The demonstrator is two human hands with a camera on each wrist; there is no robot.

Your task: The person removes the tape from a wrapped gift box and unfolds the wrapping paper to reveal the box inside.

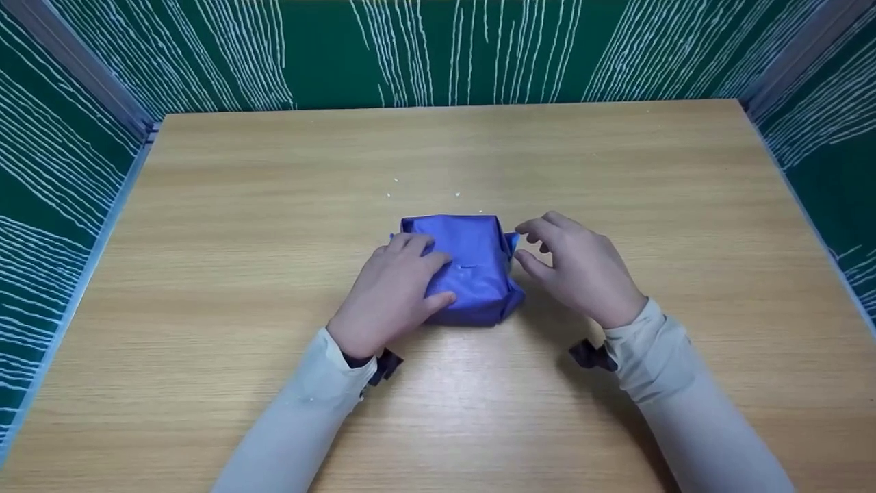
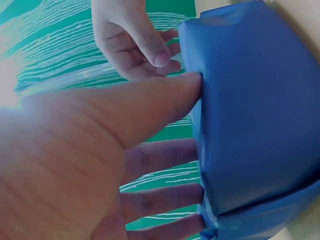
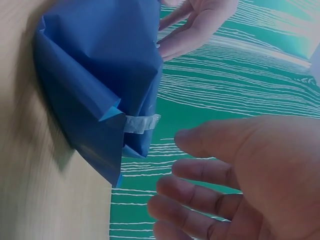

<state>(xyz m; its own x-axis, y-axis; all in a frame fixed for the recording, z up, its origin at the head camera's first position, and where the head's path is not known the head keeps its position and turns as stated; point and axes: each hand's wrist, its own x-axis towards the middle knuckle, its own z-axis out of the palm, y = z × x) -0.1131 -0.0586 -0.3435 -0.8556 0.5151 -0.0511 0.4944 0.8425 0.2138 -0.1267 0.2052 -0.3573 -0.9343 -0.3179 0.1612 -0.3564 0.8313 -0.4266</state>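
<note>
The contents of the package are hidden by its blue-purple wrapping, and its left end lies largely behind the left hand in the head view. The package sits on the wooden surface, around the middle, between both hands. At its right end, folds and a strip of tape are hard to make out from the head but plain from the right wrist, where the package's top is cut off by the frame. The left wrist view cuts off its right side. Both sleeves run out of frame at the near edge, and the small dark object by the right cuff is too indistinct to identify.

The left hand reaches in from the near left, its fingers extended and apart, the thumb and fingertips touching the package without gripping it. The right hand comes in from the near right, back of the hand up, fingers slightly bent and apart, holding nothing, just beside the folded right end. White specks too small to identify lie just far of the package.
</note>
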